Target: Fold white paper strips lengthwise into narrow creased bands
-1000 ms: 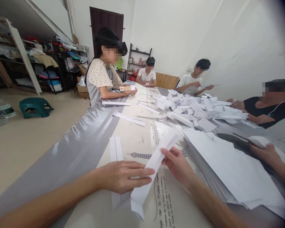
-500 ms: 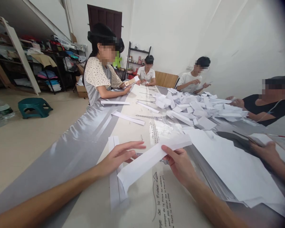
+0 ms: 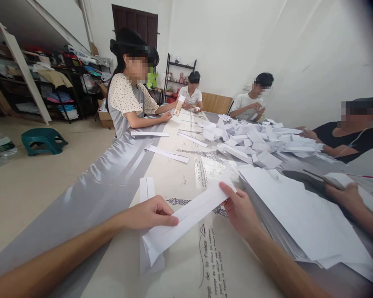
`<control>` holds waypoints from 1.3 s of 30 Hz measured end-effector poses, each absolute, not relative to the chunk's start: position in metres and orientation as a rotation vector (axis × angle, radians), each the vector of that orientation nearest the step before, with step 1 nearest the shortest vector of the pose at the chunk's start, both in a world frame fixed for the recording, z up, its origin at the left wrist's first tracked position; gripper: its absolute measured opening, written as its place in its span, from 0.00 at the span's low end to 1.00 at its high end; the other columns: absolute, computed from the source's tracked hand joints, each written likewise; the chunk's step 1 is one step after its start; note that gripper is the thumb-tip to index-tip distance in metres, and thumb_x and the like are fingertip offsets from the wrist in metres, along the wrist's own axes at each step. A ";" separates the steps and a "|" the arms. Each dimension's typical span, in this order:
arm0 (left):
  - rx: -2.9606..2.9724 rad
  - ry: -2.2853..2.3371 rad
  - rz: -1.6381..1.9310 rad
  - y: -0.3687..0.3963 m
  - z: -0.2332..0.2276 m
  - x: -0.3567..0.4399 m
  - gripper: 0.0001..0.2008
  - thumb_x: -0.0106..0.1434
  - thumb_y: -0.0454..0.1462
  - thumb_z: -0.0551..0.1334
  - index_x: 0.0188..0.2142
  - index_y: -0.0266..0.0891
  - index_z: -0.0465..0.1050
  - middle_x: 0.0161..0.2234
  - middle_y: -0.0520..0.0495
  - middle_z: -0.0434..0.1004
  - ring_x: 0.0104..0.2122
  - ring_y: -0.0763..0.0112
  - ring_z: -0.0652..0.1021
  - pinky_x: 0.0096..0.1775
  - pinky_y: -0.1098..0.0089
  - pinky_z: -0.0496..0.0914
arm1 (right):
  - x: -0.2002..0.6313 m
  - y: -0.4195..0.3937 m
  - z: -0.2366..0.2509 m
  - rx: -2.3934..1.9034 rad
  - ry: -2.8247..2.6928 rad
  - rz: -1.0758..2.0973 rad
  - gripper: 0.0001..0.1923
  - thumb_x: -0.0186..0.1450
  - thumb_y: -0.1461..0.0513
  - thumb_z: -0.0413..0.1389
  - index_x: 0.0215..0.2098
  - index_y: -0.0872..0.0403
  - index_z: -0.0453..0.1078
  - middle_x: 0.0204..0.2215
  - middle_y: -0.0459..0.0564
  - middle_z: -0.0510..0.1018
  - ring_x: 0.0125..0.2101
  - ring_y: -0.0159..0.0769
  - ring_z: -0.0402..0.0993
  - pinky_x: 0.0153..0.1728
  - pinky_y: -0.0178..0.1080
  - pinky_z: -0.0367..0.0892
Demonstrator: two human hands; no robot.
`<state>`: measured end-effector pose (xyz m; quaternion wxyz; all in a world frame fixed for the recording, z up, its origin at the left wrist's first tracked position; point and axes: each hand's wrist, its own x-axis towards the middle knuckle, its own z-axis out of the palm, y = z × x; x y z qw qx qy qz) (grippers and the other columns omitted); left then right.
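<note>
A long folded strip of white paper is held slantwise above the printed tablecloth. My right hand pinches its upper right end, thumb on top. Near its lower left part, my left hand grips the strip's edge between thumb and curled fingers. The strip's lower left end stands slightly opened out, with a crease. Beneath it and partly covered by my left hand and the strip lies another folded paper strip on the table.
Stacked white sheets lie to the right, with a heap of folded papers beyond. More paper strips lie ahead. Several people sit round the table; a co-worker's hand holds paper at the right. A green stool stands on the left floor.
My left hand has closed from spread fingers onto the strip's edge. My right hand has shifted to the strip's upper right end, and the strip has moved slightly left and down.
</note>
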<state>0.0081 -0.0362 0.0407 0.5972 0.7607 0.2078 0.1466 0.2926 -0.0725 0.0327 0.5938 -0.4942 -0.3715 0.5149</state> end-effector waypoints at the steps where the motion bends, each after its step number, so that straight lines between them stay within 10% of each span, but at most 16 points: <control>1: 1.767 0.459 0.346 -0.036 0.041 0.007 0.31 0.70 0.47 0.62 0.20 0.41 0.44 0.21 0.56 0.40 0.20 0.76 0.45 0.23 0.65 0.41 | 0.293 -0.073 0.034 -1.155 -0.878 1.183 0.18 0.57 0.50 0.71 0.24 0.55 0.76 0.26 0.48 0.72 0.27 0.33 0.65 0.24 0.36 0.63; 26: 1.731 0.477 0.305 -0.026 0.037 -0.003 0.32 0.68 0.47 0.64 0.20 0.41 0.43 0.21 0.55 0.39 0.20 0.75 0.45 0.25 0.65 0.41 | 0.291 -0.076 0.035 -1.107 -1.013 1.167 0.21 0.62 0.52 0.68 0.22 0.54 0.66 0.24 0.41 0.55 0.24 0.29 0.50 0.23 0.35 0.51; 39: 1.735 0.478 0.267 -0.024 0.037 -0.003 0.23 0.69 0.49 0.63 0.25 0.37 0.62 0.24 0.54 0.53 0.24 0.75 0.55 0.27 0.68 0.48 | 0.288 -0.079 0.033 -1.111 -1.086 1.238 0.18 0.66 0.52 0.65 0.26 0.53 0.69 0.23 0.41 0.61 0.22 0.27 0.54 0.23 0.35 0.52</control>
